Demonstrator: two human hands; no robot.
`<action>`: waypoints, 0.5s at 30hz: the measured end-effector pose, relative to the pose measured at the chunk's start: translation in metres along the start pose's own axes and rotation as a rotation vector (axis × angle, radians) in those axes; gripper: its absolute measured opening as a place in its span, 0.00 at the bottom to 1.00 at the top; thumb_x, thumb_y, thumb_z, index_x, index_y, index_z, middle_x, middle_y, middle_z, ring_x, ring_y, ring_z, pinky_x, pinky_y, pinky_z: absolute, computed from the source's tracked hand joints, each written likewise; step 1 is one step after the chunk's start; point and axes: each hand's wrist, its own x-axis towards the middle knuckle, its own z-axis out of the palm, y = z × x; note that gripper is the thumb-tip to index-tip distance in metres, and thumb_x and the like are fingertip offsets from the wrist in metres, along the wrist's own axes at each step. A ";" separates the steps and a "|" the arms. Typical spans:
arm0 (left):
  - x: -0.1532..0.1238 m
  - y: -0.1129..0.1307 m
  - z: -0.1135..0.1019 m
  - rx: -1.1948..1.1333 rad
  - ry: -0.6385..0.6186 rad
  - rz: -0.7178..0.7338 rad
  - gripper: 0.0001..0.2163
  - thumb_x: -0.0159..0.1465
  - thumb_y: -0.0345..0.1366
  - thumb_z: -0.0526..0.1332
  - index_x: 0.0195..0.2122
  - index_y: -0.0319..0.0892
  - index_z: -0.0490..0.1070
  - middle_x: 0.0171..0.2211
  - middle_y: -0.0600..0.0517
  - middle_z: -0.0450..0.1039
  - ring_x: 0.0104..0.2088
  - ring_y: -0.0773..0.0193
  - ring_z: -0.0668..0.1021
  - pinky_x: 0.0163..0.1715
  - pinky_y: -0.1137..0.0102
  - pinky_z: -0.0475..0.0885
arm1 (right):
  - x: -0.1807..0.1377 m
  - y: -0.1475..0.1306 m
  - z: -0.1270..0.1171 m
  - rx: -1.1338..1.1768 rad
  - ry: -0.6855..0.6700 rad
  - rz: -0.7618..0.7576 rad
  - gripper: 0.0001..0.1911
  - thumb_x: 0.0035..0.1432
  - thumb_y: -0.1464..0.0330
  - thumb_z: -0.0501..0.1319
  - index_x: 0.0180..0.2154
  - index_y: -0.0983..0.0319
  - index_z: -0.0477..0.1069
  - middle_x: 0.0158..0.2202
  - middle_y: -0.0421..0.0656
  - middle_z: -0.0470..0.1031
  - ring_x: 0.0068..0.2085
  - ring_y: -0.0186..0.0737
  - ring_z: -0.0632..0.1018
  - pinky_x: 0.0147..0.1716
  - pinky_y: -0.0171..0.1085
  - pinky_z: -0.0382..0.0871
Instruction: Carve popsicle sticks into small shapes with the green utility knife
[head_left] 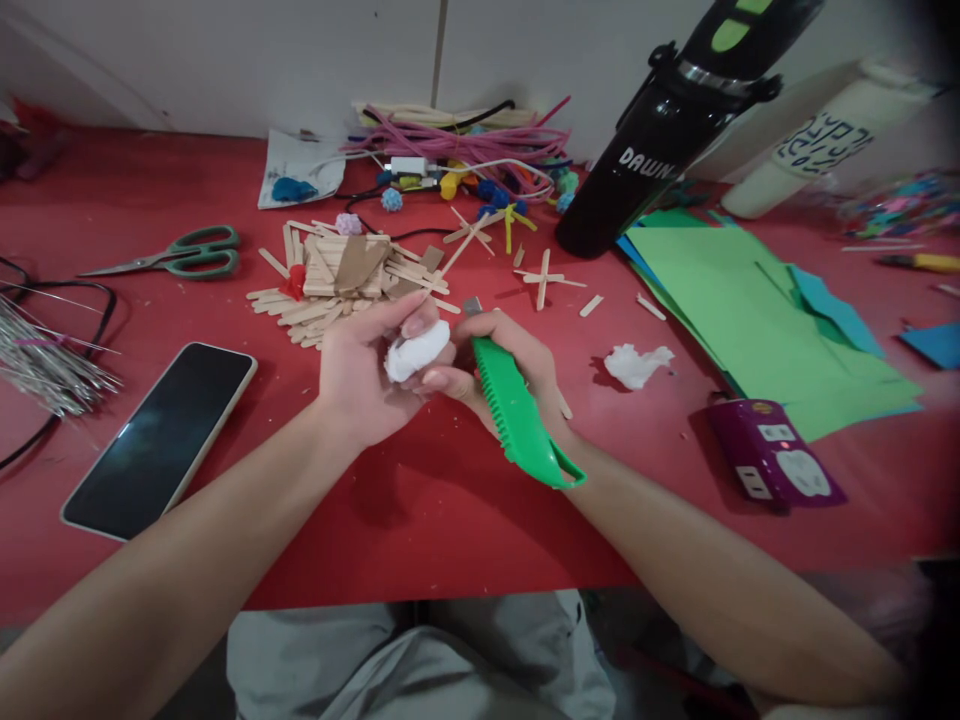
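Note:
My left hand (pixel 367 375) is closed around a small white lump (pixel 418 352); whether it is clay or wadded tissue I cannot tell. Close beside it, my right hand (pixel 517 365) grips a green utility knife (pixel 510 400), its handle end pointing down toward my wrist. A short grey metal tip (pixel 472 306) shows above the right fingers. The right thumb and fingertips reach close to the lump. Just beyond my hands is a heap of wooden craft sticks (pixel 307 320) with brown cardboard scraps (pixel 361 262) on top. A crumpled white scrap (pixel 637 367) lies to the right.
Scissors (pixel 202 250), a phone (pixel 161 440) and a bundle of thin wires (pixel 45 350) lie left. A black bottle (pixel 637 160) and pink pipe cleaners (pixel 450 140) are at the back. Green paper sheets (pixel 735 300) and a purple socket block (pixel 776 455) sit right.

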 end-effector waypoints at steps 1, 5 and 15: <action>0.000 0.000 0.001 0.013 0.025 -0.013 0.21 0.72 0.34 0.46 0.19 0.41 0.56 0.15 0.56 0.49 0.16 0.71 0.58 0.17 0.75 0.58 | 0.000 -0.001 0.000 -0.011 -0.004 -0.007 0.20 0.55 0.52 0.72 0.35 0.60 0.71 0.24 0.34 0.67 0.24 0.28 0.66 0.22 0.32 0.62; 0.001 0.001 0.002 0.020 0.064 -0.013 0.21 0.72 0.34 0.46 0.19 0.42 0.54 0.15 0.56 0.47 0.14 0.72 0.56 0.15 0.75 0.55 | 0.000 0.000 -0.001 0.025 -0.018 -0.012 0.14 0.63 0.57 0.68 0.35 0.61 0.74 0.25 0.35 0.69 0.23 0.28 0.68 0.23 0.31 0.65; 0.002 0.006 0.000 0.008 0.014 0.016 0.21 0.72 0.34 0.44 0.19 0.43 0.53 0.13 0.57 0.43 0.13 0.71 0.56 0.15 0.73 0.58 | 0.003 0.009 -0.007 0.085 0.098 0.079 0.12 0.59 0.60 0.72 0.39 0.59 0.74 0.26 0.35 0.74 0.24 0.31 0.75 0.26 0.33 0.73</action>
